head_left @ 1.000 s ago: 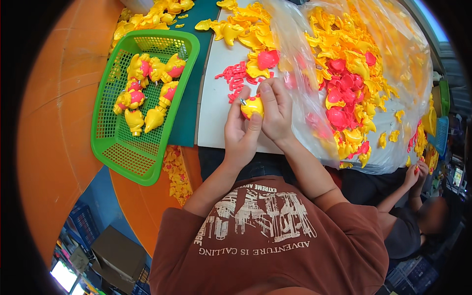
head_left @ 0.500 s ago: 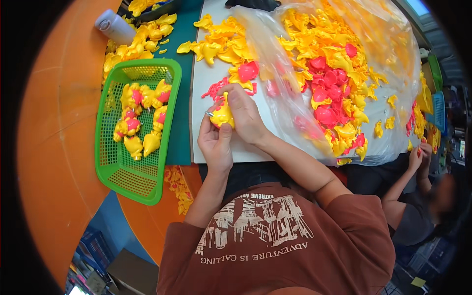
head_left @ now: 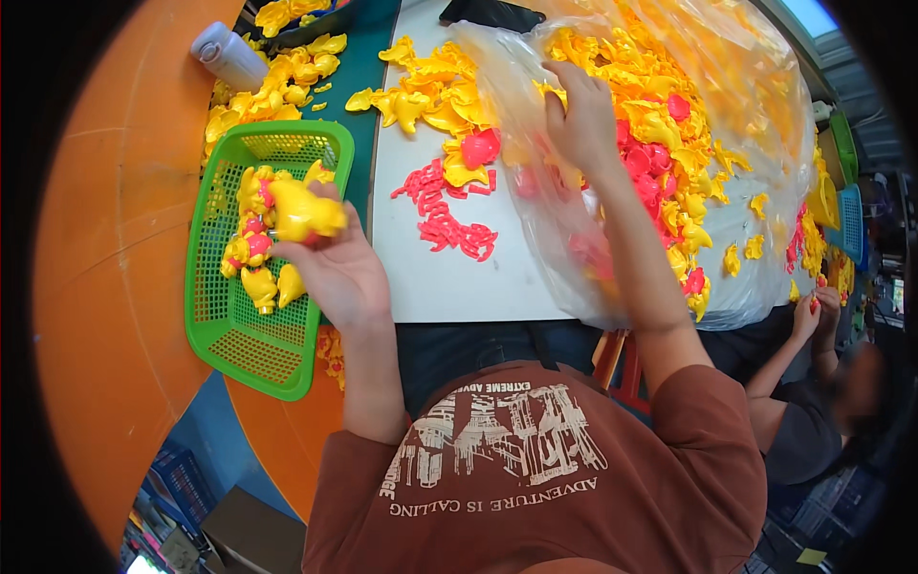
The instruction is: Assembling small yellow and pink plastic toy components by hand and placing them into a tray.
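My left hand [head_left: 337, 277] is over the right side of a green plastic basket [head_left: 330, 220], fingers round a yellow plastic toy figure [head_left: 304, 212] that is slightly blurred. Several yellow and pink toy figures [head_left: 256, 247] lie in the basket below it. At the pile of moulded parts, my right hand [head_left: 585, 120] reaches over the rim of a clear plastic bag [head_left: 502, 72], thumb and fingers apart. A small yellow piece [head_left: 550, 89] is beside its fingertips; whether they touch is unclear. Yellow shells [head_left: 660, 43] and pink rounded parts [head_left: 645, 172] fill the bag.
Small pink strips [head_left: 445, 215] lie on the white tabletop [head_left: 445, 292], near loose yellow shells [head_left: 440, 91]. A pale bottle [head_left: 229, 57] stands behind the basket among more yellow parts. A black object [head_left: 492, 14] lies at the far edge. Another person's hands [head_left: 818, 308] work at right.
My hands have parted. The left carried the yellow toy figure from over the white tabletop leftward to the basket; the right moved away to the bag of parts.
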Tool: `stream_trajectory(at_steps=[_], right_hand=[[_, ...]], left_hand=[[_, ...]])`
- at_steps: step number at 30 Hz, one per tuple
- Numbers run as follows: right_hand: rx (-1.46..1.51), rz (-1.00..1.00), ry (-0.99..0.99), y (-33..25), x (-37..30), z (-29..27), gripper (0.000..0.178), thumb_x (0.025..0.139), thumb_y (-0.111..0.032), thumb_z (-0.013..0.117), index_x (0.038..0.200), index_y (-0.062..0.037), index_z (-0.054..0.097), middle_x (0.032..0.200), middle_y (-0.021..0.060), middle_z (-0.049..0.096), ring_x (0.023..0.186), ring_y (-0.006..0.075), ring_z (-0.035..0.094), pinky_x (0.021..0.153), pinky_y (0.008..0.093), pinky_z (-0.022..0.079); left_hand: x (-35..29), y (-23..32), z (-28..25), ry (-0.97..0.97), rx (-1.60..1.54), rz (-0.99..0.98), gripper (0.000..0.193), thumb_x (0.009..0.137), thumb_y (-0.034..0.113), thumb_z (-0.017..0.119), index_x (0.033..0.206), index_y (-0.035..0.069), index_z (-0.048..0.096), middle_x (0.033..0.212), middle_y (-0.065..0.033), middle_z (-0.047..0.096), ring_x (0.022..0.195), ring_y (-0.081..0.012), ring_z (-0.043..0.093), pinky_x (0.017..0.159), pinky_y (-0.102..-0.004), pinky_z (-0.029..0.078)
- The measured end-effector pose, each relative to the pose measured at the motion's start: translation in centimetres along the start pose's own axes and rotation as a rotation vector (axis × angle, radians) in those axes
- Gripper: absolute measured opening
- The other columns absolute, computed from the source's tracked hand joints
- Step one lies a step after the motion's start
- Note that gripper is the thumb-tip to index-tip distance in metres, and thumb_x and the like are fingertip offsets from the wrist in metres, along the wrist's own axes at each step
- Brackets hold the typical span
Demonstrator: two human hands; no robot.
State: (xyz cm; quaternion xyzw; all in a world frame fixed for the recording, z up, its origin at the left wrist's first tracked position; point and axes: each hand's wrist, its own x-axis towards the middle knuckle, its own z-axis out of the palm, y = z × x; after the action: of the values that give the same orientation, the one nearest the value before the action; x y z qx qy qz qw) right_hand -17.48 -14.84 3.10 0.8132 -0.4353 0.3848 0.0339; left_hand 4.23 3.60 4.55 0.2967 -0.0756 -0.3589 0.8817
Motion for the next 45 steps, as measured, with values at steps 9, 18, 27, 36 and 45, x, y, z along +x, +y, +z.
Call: stream_trajectory(at_steps=[9,18,27,36,45], right_hand=[[-0.059,0.054,-0.221,0.0,-0.5,-2.3,0.024,0.071,-0.007,0.064,0.095,-0.0027,0.064,0.093,0.014,0.065,0.088,0.0328,0.061,0.08,0.0402,0.049],[0.672,-0.168,-0.302,-7.7,-5.4,-0.6,0.028,0.07,0.002,0.062,0.098,0.0013,0.061,0.096,0.0145,0.062,0.089,0.0356,0.059,0.075,0.0405,0.048],[-0.04,-0.134,-0.621,-6.2,-7.0,2.7,0.012,0.075,0.0,0.054,0.083,0.0024,0.062,0.088,0.014,0.063,0.081,0.0308,0.062,0.073,0.0376,0.05],[0.803,-0.115,-0.375,-10.0,-5.1,-2.6,0.019,0.071,0.002,0.068,0.089,-0.004,0.069,0.087,0.0084,0.068,0.093,0.0243,0.062,0.083,0.0342,0.048],[0.74,-0.234,-0.255,-10.0,-5.7,-2.5,0.025,0.068,0.007,0.067,0.091,-0.0032,0.068,0.09,0.0088,0.068,0.096,0.0283,0.061,0.082,0.0358,0.049]], left_hand=[[-1.9,-3.6,-1.7,-0.204,0.235,-0.461,0.062,0.094,0.047,0.042,0.135,0.002,0.031,0.135,-0.0197,0.04,0.119,-0.0313,0.046,0.091,-0.0403,0.045],[-1.4,-5.2,-3.0,-0.125,0.247,-0.659,0.028,0.096,0.019,0.047,0.122,0.008,0.043,0.113,-0.0118,0.054,0.098,-0.0229,0.058,0.08,-0.0396,0.051],[-1.8,-5.1,-3.3,-0.142,0.521,-0.566,0.021,0.094,0.008,0.046,0.114,0.001,0.046,0.095,-0.0094,0.059,0.069,-0.0146,0.061,0.058,-0.0265,0.05],[-2.9,-3.8,-1.5,-0.319,0.467,-0.659,0.02,0.095,0.008,0.045,0.113,-0.001,0.047,0.097,-0.0094,0.061,0.077,-0.0141,0.062,0.064,-0.0271,0.054],[-3.6,-3.1,-1.1,-0.444,0.455,-0.641,0.021,0.095,0.009,0.045,0.113,-0.002,0.048,0.095,-0.0093,0.061,0.074,-0.014,0.062,0.064,-0.0266,0.053]])
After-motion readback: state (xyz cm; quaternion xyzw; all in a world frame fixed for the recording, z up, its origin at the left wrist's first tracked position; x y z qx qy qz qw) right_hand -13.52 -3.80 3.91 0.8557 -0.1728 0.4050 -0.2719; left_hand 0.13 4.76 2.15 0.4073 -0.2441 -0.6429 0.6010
